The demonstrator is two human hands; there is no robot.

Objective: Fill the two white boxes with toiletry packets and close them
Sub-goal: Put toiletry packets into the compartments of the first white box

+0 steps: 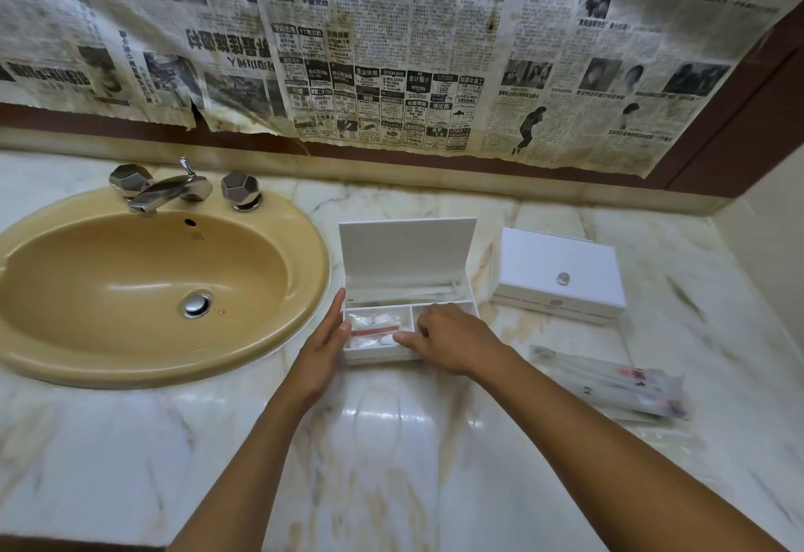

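An open white box (407,256) stands on the marble counter with its lid raised. Its front left compartment holds a clear packet (375,327) with white and red contents; long packets lie in the back compartment. My left hand (324,340) rests flat against the box's left side, fingers straight. Over the front right compartment, my right hand (443,336) has its fingers curled down, thumb at the divider; what it holds is hidden. A second white box (561,275), closed, with a small round knob, sits to the right.
A tan sink (148,286) with chrome taps (174,190) fills the left of the counter. Clear toothbrush packets (609,382) lie on the counter at the right. Newspaper covers the wall behind. A side wall rises at the far right.
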